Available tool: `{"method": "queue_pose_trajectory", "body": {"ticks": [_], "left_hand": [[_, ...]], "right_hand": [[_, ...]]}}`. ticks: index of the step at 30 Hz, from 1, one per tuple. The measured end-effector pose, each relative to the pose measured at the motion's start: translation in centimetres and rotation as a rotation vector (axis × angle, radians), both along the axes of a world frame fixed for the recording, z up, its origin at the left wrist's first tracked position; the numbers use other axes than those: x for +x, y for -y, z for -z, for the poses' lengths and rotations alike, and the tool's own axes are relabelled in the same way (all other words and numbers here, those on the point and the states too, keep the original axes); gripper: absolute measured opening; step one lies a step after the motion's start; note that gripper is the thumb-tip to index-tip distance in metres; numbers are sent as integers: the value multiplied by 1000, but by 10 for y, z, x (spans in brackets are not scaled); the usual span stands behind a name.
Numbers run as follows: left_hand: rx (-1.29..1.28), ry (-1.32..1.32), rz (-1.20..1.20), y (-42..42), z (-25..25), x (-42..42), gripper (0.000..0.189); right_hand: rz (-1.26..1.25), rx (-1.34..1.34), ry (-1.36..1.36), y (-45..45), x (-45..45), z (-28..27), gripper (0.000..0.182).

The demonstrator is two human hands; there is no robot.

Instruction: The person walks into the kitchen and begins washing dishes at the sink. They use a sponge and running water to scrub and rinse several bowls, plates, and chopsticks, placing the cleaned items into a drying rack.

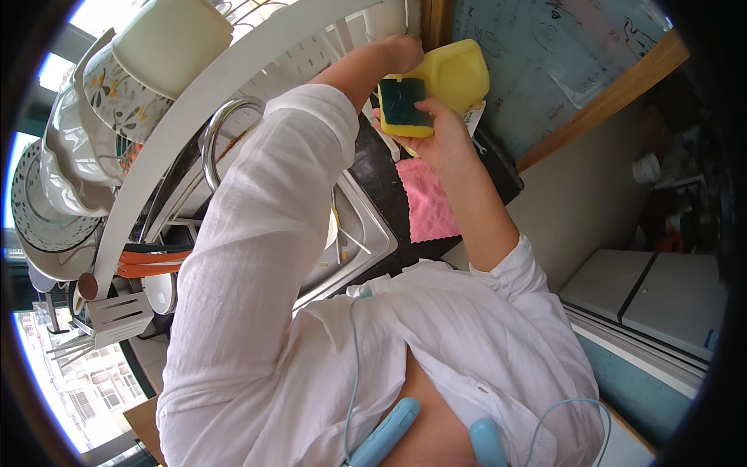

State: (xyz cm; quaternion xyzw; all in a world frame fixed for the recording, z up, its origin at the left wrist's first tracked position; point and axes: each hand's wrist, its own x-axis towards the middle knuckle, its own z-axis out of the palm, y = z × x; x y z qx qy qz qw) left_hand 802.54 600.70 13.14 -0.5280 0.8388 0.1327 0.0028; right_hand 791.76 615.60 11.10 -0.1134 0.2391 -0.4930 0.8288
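My left hand (404,53) is closed at the narrow end of a yellow plastic bottle (458,76); its fingers are mostly hidden. The bottle lies tilted, its broad base towards the right. Just below, my right hand (440,131) holds a green and yellow scouring sponge (404,105), green side up, thumb on its face and fingers beneath. Beside my right forearm, a pink cloth (429,201) lies on the dark countertop (376,169). Lower left is a stainless steel sink (373,233), partly covered by my left sleeve, with chopsticks (353,239) and part of a bowl inside.
A curved faucet (213,146) stands left of the sink. A white rack (140,140) holds bowls (125,99), a dotted plate (55,198) and a cream pot (172,46). Orange handles (152,262) lie left of my sleeve. A wood-framed panel (607,96) stands at the right.
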Motion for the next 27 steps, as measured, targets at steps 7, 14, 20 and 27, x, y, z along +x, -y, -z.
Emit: {"method": "queue_pose_trajectory", "body": {"ticks": [7,14,20,27], "left_hand": [[-105,-60,-192,-15,7,-3,34],[-416,-477,-237,-88,-44,33,37],[143,-1759,-757,-270,16,93,52],[484,-2604,-1138,-381,118,152,65]], "right_hand": [[-20,-29,-48,-4,1,-13,40],[-48,-332,-132,-20,3,-23,40],[-204,-242,-52,-61,73,-1,40],[-402,-1131,-856,-156,181,145,34]]}}
